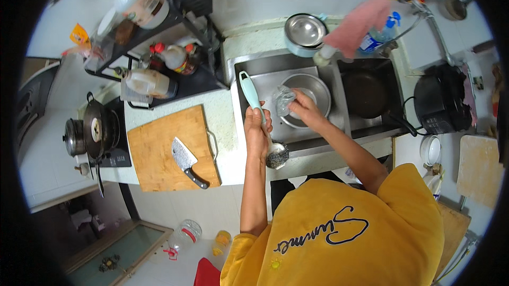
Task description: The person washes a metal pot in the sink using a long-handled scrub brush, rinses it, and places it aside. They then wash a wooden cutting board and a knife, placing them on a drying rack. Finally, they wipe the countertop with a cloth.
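My left hand (256, 129) grips the mint-green handle (249, 89) of a pot scrubber. Its white head with a dark steel-wool pad (277, 155) points down towards me, over the front rim of the sink. Pinched in the fingers of my right hand (306, 109) is a crumpled, greyish wad (284, 101) that looks like thin plastic film. Under that hand a round stainless-steel bowl (327, 101) sits in the left basin of the steel double sink (292, 138). Part of the bowl is covered by my right hand and the wad.
A cleaver (184, 154) lies on the wooden cutting board (155, 139) at the left. The right basin holds a dark frying pan (366, 93). Behind the sink are stacked bowls (305, 33), a pink cloth (360, 23) and a faucet (433, 19). A black rack (195, 79) holds bottles.
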`<state>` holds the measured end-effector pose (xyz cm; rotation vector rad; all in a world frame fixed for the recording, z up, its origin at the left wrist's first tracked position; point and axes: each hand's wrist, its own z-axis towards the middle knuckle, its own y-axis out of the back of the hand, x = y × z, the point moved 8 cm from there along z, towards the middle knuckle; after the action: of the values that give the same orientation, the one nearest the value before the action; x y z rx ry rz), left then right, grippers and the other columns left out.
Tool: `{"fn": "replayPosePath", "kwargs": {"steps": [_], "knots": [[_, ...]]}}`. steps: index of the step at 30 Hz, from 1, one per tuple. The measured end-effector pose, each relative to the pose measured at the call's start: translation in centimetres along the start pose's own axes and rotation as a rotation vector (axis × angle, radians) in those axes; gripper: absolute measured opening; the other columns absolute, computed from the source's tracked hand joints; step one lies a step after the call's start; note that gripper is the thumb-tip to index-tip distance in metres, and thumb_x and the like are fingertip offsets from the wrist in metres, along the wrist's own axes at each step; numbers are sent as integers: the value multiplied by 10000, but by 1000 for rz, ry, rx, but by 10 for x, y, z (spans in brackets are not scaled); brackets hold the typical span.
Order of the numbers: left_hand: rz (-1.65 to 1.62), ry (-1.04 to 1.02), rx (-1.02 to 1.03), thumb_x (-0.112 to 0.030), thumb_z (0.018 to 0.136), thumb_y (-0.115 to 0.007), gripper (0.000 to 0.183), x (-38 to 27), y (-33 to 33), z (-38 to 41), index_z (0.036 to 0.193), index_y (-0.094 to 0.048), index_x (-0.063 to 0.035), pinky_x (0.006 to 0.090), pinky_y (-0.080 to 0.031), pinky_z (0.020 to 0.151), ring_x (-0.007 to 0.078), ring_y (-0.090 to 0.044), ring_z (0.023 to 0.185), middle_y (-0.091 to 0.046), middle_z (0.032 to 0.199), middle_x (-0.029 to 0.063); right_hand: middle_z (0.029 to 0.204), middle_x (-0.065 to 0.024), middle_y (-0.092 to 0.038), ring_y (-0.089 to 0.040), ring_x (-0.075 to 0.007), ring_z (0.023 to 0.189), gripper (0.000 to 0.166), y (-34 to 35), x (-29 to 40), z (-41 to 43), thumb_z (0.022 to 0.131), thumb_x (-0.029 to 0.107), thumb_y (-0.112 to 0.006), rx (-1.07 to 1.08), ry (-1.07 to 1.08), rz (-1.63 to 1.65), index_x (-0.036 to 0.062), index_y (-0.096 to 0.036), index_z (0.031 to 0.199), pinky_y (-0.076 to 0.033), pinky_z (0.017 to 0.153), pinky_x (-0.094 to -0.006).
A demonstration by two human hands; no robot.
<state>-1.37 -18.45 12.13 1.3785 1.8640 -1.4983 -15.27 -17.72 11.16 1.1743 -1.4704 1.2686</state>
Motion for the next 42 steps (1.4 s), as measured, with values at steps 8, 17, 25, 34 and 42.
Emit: {"fn": "replayPosePath", "kwargs": {"steps": [8,17,25,34,42], "knots": [[930,-360,8,-142,917,-302,276,7,-65,-1,1104,-406,33,296,-406,492,156,-512,560,-547,717,96,991,-190,-542,-553,-259,899,543,-9,74,-7,857,113,-449,-146,263,-68,31,-171,1316,-419,815,-338],[1247,-558,-51,-237,918,-370,265,21,-78,-8,885,-438,16,352,-392,464,221,-496,468,-494,574,130,637,-79,-510,-534,-203,522,283,30,42,71,803,240,-567,-286,-300,265,-36,-513,835,-444,474,-334],[-158,265,379,-373,904,-398,319,37,-113,-10,915,-463,-61,171,-146,320,31,-216,402,-330,581,-34,551,48,-332,-321,-51,450,226,-6,82,56,842,299,-533,777,-163,1326,78,-486,834,-313,421,-216],[1126,-634,-109,-319,909,-357,365,-8,-86,7,753,-477,-12,364,-371,411,270,-508,452,-512,538,144,574,-185,-545,-575,-323,516,435,29,69,74,859,387,-439,-458,-58,-132,-38,-451,767,-451,456,-431],[1358,-667,-243,-287,874,-453,303,-2,-57,16,948,-484,6,383,-430,490,331,-566,550,-587,672,196,710,-179,-580,-579,-268,553,252,-2,36,58,774,186,-591,-373,-276,-33,-44,-497,820,-473,542,-416]]}}
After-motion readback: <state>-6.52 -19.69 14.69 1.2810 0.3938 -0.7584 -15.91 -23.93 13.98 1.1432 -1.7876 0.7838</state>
